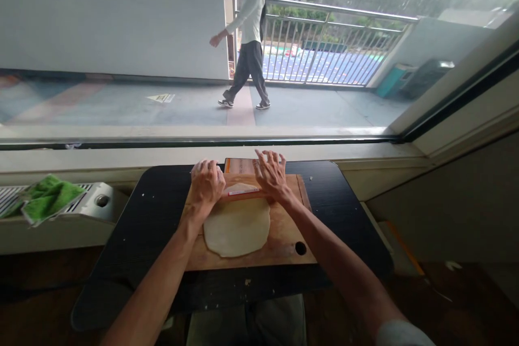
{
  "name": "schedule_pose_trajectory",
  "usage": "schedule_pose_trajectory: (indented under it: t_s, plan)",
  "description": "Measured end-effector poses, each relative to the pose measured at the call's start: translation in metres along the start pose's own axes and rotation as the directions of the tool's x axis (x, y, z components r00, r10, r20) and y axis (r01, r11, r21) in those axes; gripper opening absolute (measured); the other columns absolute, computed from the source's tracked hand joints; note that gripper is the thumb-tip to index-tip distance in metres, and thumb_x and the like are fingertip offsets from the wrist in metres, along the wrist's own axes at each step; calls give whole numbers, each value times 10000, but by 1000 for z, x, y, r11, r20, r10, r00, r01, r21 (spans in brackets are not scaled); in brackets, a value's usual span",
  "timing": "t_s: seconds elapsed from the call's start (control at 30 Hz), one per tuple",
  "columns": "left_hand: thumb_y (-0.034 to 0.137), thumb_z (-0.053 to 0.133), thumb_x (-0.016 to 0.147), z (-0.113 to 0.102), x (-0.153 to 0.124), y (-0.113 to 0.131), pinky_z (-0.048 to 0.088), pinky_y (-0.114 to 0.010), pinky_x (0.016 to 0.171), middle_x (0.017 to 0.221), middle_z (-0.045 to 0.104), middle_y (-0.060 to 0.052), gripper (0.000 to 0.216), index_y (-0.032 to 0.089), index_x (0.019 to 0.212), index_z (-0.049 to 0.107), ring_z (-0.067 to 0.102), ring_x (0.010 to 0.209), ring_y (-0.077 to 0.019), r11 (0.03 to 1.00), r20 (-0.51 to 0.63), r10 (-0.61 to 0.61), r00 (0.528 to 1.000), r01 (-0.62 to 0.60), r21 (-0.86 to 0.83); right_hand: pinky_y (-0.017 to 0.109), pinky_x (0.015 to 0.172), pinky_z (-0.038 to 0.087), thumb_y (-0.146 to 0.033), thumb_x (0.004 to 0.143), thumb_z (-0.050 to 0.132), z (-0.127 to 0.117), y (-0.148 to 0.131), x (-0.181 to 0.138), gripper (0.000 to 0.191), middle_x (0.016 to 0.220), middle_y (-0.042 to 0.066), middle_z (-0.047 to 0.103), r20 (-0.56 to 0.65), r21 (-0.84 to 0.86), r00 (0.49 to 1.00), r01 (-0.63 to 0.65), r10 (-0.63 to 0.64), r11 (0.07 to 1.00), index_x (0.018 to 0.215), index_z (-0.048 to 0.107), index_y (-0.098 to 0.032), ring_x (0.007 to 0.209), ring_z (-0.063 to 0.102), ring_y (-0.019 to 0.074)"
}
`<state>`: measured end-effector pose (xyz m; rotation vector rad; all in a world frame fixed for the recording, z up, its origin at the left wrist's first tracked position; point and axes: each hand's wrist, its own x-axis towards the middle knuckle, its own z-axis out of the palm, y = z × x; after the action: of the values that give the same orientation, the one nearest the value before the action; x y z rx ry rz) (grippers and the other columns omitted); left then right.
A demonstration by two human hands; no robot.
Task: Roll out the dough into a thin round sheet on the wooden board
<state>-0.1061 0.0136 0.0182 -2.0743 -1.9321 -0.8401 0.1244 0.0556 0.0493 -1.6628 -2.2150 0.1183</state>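
Observation:
A flattened sheet of dough (pixel 237 230) lies on a wooden cutting board (pixel 286 235). Across its far part rests a wooden rolling pin (pixel 238 193) with a red-and-white label. My left hand (pixel 207 183), whitened with flour, is closed over the pin's left end, the fingers curled. At the right end, the palm of my right hand (pixel 271 174) presses on the pin, while its fingers are raised and apart. The pin's two ends are hidden under my hands. Some dough shows beyond the pin.
Beneath the board is a black table (pixel 344 216). An orange-edged box or packet (pixel 240 165) lies behind the board. On the left, a green cloth (pixel 52 197) drapes over a white ledge (pixel 95 200). Beyond the window, a person (pixel 252 21) walks past a metal railing (pixel 316 43).

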Motion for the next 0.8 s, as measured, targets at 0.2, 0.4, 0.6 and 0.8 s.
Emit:
schedule_pose_trajectory:
  t_s: [0.2,0.4,0.6,0.8]
  plan:
    - [189,391,1074,7,21,-3,557,-502,1057,1134,781,-220,361,127,1163,735,729,1093,-356,998,48,-46,998,43,54,613,1354,292,-411,1215,345,3,1,15,534,1597,165,656,-18,81,1000,7,-5,997,1643,604,-223,1473,559,323]
    - [302,415,1086,0,4,8,565,-569,1120,1339,760,-270,454,104,1323,748,705,1304,-412,985,224,-125,966,95,141,701,1417,142,-384,1194,390,3,-3,-24,621,1860,142,402,106,38,994,-12,8,999,1802,414,-258,1747,282,353]
    - [336,428,1077,-9,-21,11,372,-707,1345,1695,579,-293,604,67,1567,655,417,1687,-453,985,301,-145,942,109,134,725,1426,93,-518,1203,366,1,-34,-95,756,1920,164,248,187,29,968,-178,170,984,1868,218,-192,1806,126,368]
    - [339,386,1086,-15,-28,7,337,-684,1380,1721,552,-299,662,22,1619,619,314,1746,-447,993,324,-89,942,60,98,677,1437,137,-498,1216,326,4,-70,-142,740,1892,203,308,38,22,971,-237,236,971,1849,270,-119,1794,187,369]
